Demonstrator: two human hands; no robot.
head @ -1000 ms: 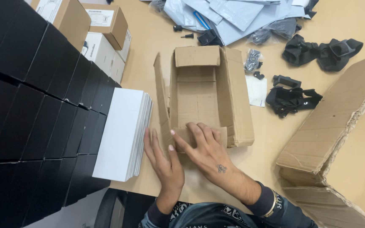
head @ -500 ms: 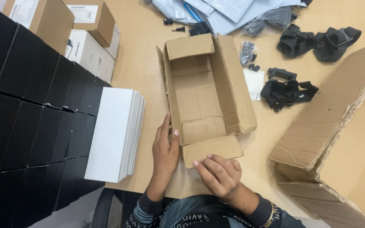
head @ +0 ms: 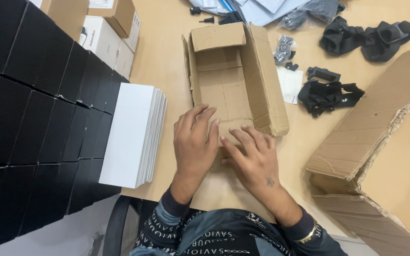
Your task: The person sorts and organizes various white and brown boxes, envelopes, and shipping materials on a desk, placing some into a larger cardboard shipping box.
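Both hands, the left hand (head: 194, 144) and right hand (head: 255, 159), press flat with fingers spread, gripping nothing, on the near flap of the cardboard box (head: 236, 78) at mid-frame; uneven pressure could crease or tear the flap.

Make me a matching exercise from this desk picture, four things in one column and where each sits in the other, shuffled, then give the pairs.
Things:
1. open cardboard box
2. white stack
3. black straps
4. black boxes

Places:
A. along the left edge of the view
B. right of the open box, on the table
C. under both hands, the left hand and right hand on its near end
D. between the black boxes and the left hand

Pairs: 1-C, 2-D, 3-B, 4-A
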